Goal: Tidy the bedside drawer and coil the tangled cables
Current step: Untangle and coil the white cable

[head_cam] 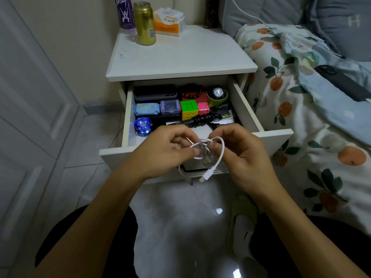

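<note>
Head view, the only one we have: we judge the coiling step is in hand, with the white cable held up in front of the open bedside drawer, over its front edge. Left hand pinches the cable between thumb and curled fingers at the left of the bundle; right hand pinches it at the right, thumb on the crossing loops. The two hands sit just beside each other, the small looped bundle between them. One loop arcs up and over near the right thumb, and a free tail hangs down from there, ending in a white plug that dangles below both hands, touching nothing we can make out. We cannot tell whether the loops are a tidy coil or a knot being worked loose; the strands cross too tightly to read. Next move, as we judge it: one hand must keep the bundle pinned while the other feeds the hanging tail round or through, keeping the loops even, then the coil goes into the drawer. Inside the drawer, well behind the hands: a blue yo-yo at the left, a colour cube, a black coiled cable that looks already bundled, a bead bracelet, a watch. On the counter above, a gold can.
</note>
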The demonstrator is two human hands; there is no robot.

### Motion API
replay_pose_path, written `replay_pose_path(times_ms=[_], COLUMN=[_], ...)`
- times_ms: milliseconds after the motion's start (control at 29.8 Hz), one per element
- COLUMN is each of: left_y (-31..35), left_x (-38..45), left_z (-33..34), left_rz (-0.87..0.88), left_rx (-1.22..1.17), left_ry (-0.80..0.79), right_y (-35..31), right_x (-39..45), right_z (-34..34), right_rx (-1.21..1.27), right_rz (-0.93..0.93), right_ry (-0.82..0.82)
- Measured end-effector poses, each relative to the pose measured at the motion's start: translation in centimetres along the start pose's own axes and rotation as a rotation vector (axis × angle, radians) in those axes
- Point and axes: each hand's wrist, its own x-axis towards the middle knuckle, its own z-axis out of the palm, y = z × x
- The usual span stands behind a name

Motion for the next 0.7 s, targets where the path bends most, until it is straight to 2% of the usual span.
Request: replay_pose_path(times_ms=[168, 436, 603, 704], left_y=[0.3, 0.8, 0.8, 0.6], left_x=[-0.1, -0.1, 0.2, 0.4], left_z=[0.9, 2.4, 3.0, 3.7], left_rz=[0.123, 0.224, 0.239, 0.175], left_rx=[0.121, 0.130, 0.116, 0.073], left_ry=[0.103, 0.037, -0.003, 0.009], right_y=[0.2, 0.2, 0.3, 0.7], right_x=[-0.9, -1.6, -1.1, -1.0], right_z=[-1.0, -1.6, -1.3, -1.1], right_rx=[-0.021, -0.017, 0.234, 0.279], right_rz=[0.006, 0.066, 0.355, 0.486], right_ry=[0.004, -0.007, 0.043, 0.092])
